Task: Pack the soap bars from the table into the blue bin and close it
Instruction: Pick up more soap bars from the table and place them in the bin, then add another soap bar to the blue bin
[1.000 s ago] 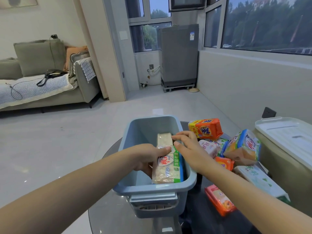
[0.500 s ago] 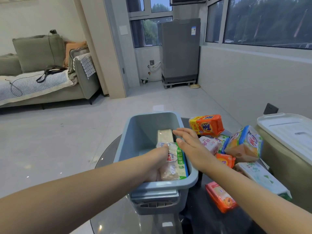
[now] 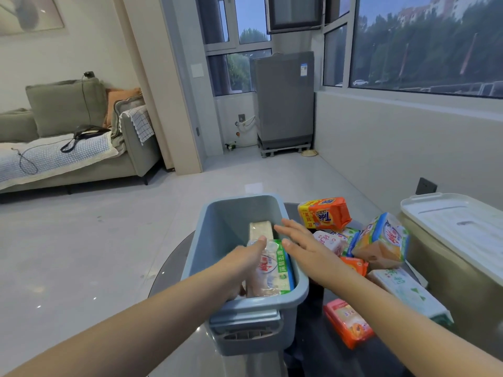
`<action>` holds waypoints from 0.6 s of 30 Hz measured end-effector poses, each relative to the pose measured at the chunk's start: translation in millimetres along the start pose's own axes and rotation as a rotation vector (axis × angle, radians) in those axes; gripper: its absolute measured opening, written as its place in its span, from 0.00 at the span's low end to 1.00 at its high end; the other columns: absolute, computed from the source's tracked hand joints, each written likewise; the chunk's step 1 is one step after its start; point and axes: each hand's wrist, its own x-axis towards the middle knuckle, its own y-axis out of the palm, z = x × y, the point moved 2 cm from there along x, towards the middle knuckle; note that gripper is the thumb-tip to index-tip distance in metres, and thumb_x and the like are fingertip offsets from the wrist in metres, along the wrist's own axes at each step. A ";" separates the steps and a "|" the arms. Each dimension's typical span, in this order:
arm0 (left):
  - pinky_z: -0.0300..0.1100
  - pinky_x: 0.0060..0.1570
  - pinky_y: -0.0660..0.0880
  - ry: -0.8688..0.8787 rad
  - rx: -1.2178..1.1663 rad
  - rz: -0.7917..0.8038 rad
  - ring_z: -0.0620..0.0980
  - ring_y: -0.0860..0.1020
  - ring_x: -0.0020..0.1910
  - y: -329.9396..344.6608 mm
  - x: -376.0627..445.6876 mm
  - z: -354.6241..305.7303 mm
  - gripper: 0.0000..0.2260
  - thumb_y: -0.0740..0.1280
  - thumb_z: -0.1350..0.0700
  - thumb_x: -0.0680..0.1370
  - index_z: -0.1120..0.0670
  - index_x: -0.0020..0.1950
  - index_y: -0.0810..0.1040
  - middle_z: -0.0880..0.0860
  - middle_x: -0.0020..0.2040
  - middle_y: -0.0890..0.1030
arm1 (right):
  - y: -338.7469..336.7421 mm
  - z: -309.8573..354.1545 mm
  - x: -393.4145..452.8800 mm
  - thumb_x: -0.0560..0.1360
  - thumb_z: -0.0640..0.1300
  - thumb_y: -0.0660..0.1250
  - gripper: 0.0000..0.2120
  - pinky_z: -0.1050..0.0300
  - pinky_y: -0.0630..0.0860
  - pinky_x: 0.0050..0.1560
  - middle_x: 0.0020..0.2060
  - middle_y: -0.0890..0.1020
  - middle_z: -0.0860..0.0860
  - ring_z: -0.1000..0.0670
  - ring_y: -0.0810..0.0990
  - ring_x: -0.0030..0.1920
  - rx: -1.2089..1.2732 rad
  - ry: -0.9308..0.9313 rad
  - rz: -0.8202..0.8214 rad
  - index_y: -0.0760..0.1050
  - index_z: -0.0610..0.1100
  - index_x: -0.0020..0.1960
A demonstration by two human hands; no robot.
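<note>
Two soap packs lie inside the blue bin [image 3: 217, 240], end to end along its right wall. Their long axes run from 6 to 12 o'clock, the same way as the bin's. The nearer one, a green-edged pack [image 3: 272, 268], has its printed face up; the plain tan bar [image 3: 261, 230] lies beyond it at 12 o'clock. The left hand [image 3: 242, 265] reaches down into the bin on the green-edged pack's left side, thumb along its top edge; its fingers are hidden under the pack and wrist, so the grip cannot be told. The right hand [image 3: 302, 246] hovers flat over the bin's right rim, fingers straight, holding nothing. At 3 o'clock from the bin, more packs are heaped on the dark glass table [image 3: 174, 268], among them an orange Tide pack [image 3: 324, 212]. Both forearms are cut off by the bottom edge.
</note>
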 end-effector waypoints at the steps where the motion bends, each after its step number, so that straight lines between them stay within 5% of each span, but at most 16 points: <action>1: 0.54 0.68 0.66 0.057 0.083 -0.098 0.59 0.70 0.68 -2.8 -1.4 -2.0 0.29 0.54 0.40 0.79 0.56 0.75 0.61 0.58 0.73 0.68 | -0.9 -1.3 -4.7 0.80 0.44 0.56 0.19 0.62 0.53 0.69 0.68 0.60 0.62 0.65 0.54 0.67 0.023 -0.007 -0.011 0.65 0.50 0.70; 5: 0.43 0.60 0.62 0.362 0.147 -0.201 0.52 0.67 0.67 2.1 -16.0 -13.8 0.27 0.54 0.42 0.80 0.50 0.76 0.56 0.52 0.77 0.55 | -10.1 -3.0 -24.7 0.79 0.44 0.57 0.15 0.77 0.64 0.55 0.57 0.68 0.71 0.75 0.66 0.57 0.158 -0.030 -0.119 0.70 0.58 0.62; 9: 0.41 0.61 0.63 0.518 0.156 -0.185 0.49 0.67 0.68 24.3 -28.5 -24.5 0.24 0.57 0.43 0.79 0.49 0.74 0.61 0.51 0.74 0.58 | -36.2 -6.9 -41.4 0.78 0.43 0.58 0.13 0.67 0.76 0.41 0.50 0.80 0.59 0.58 0.78 0.49 0.241 0.002 -0.338 0.76 0.57 0.54; 12: 0.39 0.59 0.64 0.572 0.147 -0.173 0.47 0.70 0.62 51.8 -33.7 -33.0 0.19 0.59 0.46 0.79 0.49 0.69 0.68 0.51 0.69 0.64 | -60.9 -15.7 -50.9 0.77 0.38 0.58 0.14 0.60 0.76 0.42 0.47 0.82 0.53 0.54 0.80 0.45 0.318 0.036 -0.472 0.79 0.51 0.52; 18: 0.45 0.63 0.69 0.518 0.096 -0.063 0.48 0.73 0.59 117.4 -24.1 -46.5 0.18 0.61 0.46 0.78 0.49 0.66 0.71 0.52 0.66 0.70 | -102.6 -48.0 -57.2 0.76 0.34 0.56 0.14 0.61 0.71 0.26 0.37 0.78 0.50 0.54 0.73 0.31 0.468 0.174 -0.615 0.80 0.44 0.48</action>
